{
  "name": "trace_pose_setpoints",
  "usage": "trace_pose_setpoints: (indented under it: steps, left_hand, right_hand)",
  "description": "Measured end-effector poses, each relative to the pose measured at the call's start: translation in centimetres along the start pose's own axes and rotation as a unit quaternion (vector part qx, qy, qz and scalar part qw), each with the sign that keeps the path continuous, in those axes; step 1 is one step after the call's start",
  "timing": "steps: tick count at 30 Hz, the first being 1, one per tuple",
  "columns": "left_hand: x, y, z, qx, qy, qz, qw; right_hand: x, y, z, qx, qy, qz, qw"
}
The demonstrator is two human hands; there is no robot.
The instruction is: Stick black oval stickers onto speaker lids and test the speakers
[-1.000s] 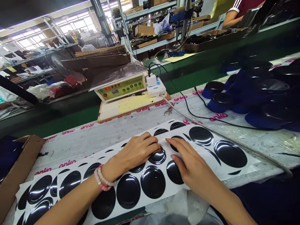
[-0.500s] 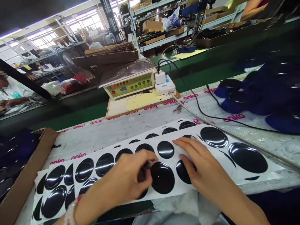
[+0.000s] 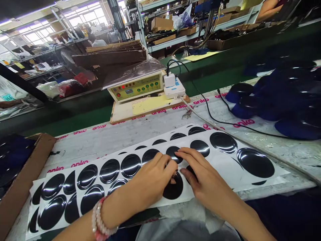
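So both hands are down on a long white backing sheet (image 3: 227, 167) covered in glossy black round stickers, lying flat along the near edge of the worktop (image 3: 140, 132). The left hand (image 3: 152, 182) is curled, thumb and fingertips pinched together at the top edge of one black round sticker (image 3: 173, 189) in the front row, right where the two hands meet. Can't tell if it's actually got the edge lifted. The right hand (image 3: 200, 177) lies loosely open, fingers flat on the sheet just beside it, holding nothing. A beaded bracelet (image 3: 99, 221) sits on the left wrist. Farther back there's a yellow control box (image 3: 136, 87), and blue-and-black pads (image 3: 281, 97) piled at the right.
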State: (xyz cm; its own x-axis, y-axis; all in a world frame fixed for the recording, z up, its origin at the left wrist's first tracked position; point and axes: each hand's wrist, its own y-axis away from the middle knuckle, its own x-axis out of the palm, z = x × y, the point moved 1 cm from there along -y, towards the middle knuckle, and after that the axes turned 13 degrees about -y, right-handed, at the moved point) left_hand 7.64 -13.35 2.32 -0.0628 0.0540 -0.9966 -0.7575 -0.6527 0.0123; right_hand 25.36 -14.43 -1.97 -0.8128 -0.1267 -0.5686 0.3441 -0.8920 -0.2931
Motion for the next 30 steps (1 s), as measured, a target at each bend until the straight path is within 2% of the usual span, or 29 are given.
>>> trace_pose_setpoints:
  steps: [3,6,8,12,16,19,25,30]
  left_hand:
    - [0.1,-0.1,0.4,0.038,0.029,0.007,0.999]
    - [0.5,0.6,0.2,0.030,0.038,-0.033,0.998]
    - [0.7,1.3,-0.3,0.008,0.008,-0.065,0.998]
    - [0.8,1.8,-1.3,0.031,-0.050,-0.103,0.993]
    - [0.7,1.0,-0.9,-0.004,0.020,-0.079,0.997]
    - [0.8,0.7,-0.5,0.001,0.067,-0.049,0.997]
    - [1.1,1.1,-0.5,-0.018,0.079,-0.069,0.994]
    - [1.5,-0.4,0.3,-0.035,0.094,-0.061,0.993]
  right_hand:
    - [0.0,0.0,0.1,0.006,-0.002,-0.007,1.000]
    - [0.0,0.1,0.1,0.000,0.001,-0.011,1.000]
    - [0.0,0.1,0.0,-0.003,0.004,-0.009,1.000]
    - [0.0,0.0,0.0,0.000,0.007,-0.001,1.000]
    - [0.1,0.1,0.0,0.000,0.002,0.002,1.000]
    - [0.1,0.2,0.1,0.004,-0.003,0.000,1.000]
    - [0.1,0.1,0.2,0.004,-0.020,-0.001,1.000]
    - [-0.3,0.0,0.8,0.010,-0.044,-0.019,0.999]
